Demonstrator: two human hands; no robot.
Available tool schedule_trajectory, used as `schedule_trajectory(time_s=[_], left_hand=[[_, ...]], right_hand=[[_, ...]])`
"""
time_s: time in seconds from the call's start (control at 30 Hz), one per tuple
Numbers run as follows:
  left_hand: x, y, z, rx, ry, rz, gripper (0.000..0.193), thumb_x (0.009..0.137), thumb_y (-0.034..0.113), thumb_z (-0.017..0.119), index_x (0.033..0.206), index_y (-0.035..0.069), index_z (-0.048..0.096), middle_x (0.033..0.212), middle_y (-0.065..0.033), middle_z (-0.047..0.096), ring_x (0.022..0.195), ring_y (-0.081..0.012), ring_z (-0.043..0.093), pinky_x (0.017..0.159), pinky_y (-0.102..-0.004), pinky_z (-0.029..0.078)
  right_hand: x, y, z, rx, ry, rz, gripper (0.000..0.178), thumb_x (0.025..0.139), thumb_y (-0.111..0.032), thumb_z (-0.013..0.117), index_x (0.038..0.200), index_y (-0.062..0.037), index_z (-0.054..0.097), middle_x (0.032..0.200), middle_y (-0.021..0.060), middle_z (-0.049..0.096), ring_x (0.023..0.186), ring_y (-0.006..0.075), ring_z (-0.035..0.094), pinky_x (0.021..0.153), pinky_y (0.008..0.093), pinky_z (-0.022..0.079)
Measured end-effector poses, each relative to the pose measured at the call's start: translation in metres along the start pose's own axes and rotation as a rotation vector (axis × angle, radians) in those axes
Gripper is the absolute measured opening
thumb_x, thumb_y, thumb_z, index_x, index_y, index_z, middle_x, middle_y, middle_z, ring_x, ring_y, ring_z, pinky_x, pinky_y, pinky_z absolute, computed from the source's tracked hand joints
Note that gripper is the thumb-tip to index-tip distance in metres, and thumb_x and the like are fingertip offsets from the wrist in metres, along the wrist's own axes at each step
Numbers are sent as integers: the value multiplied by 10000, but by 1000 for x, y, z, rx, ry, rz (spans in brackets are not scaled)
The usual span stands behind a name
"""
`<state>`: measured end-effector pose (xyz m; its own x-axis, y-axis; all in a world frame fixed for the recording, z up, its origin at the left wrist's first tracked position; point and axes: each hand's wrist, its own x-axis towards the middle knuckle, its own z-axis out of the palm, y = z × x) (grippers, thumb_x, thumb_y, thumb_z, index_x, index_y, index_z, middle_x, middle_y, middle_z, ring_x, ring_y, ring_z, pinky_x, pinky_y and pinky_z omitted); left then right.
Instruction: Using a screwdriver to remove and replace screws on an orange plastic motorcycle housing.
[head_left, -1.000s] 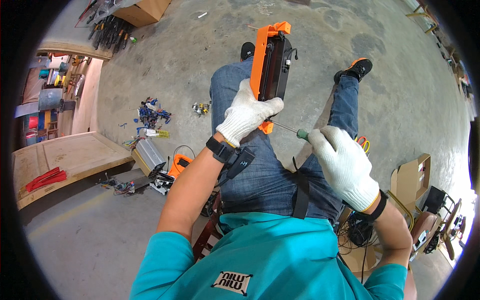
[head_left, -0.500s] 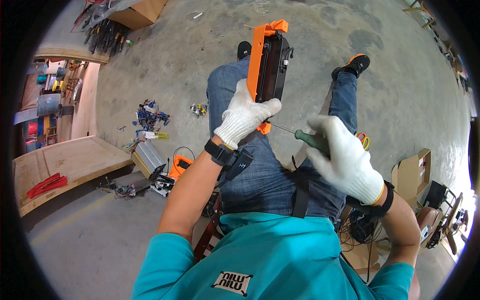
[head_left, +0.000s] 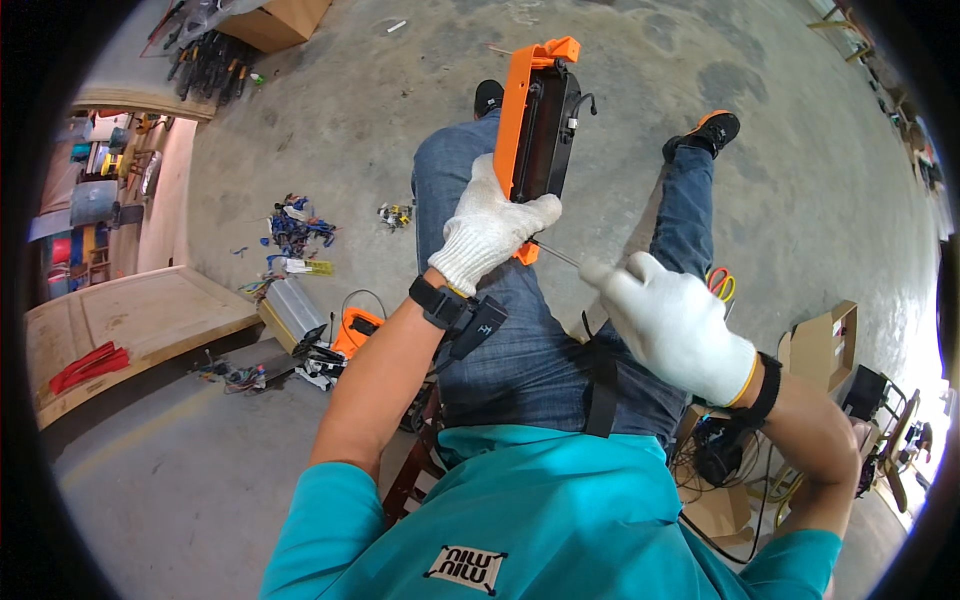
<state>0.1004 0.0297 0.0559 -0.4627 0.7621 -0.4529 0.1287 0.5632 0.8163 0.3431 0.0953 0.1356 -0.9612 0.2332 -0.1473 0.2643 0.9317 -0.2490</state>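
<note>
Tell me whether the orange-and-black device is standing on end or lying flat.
On end: the left hand grips the device at its lower end, long side pointing away, above the lap.

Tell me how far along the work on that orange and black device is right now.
Done: nothing finished shows. In hand: the left hand in a white knit glove grips the orange and black plastic device upright over the knee, while the gloved right hand points a thin metal screwdriver shaft at its lower end. Left: the device looks whole, its casing unopened; no loose screws are visible.
</note>
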Motion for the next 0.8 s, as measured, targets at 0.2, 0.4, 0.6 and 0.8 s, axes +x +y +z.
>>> schedule_trajectory(time_s=[0.2, 0.4, 0.6, 0.8], left_hand=[[9, -15, -5, -197, 26, 210, 580, 857, 197, 872, 1269, -11, 521, 931, -69, 659, 653, -149, 661, 566, -324, 585], [14, -27, 8, 38, -2, 168, 992, 810, 473, 910, 1518, -57, 460, 1406, -291, 645, 1328, -395, 657, 1129, -442, 521], [7, -22, 12, 15, 25, 109, 814, 822, 410, 830, 1375, -83, 493, 1165, -321, 737, 1130, -443, 748, 993, -468, 582], [16, -30, 19, -19, 12, 86, 831, 837, 413, 831, 1405, -75, 471, 1292, -323, 700, 1176, -439, 736, 1015, -459, 577]], right_hand=[[20, 11, -26, 1509, -189, 752, 399, 1097, -245, 542, 1365, 7, 697, 869, 11, 689, 747, 134, 641, 643, 280, 480], [-2, 15, 1, 644, 148, 176, 414, 902, -103, 748, 1306, -46, 683, 1117, 242, 669, 988, 455, 701, 858, 466, 589], [-6, -3, -14, -42, 291, -114, 478, 851, -105, 756, 1326, -78, 707, 943, 142, 608, 814, 351, 667, 635, 489, 528], [-4, -6, -34, -279, -67, -177, 679, 952, -113, 591, 1624, -72, 503, 1054, 137, 601, 899, 312, 662, 650, 427, 611]])
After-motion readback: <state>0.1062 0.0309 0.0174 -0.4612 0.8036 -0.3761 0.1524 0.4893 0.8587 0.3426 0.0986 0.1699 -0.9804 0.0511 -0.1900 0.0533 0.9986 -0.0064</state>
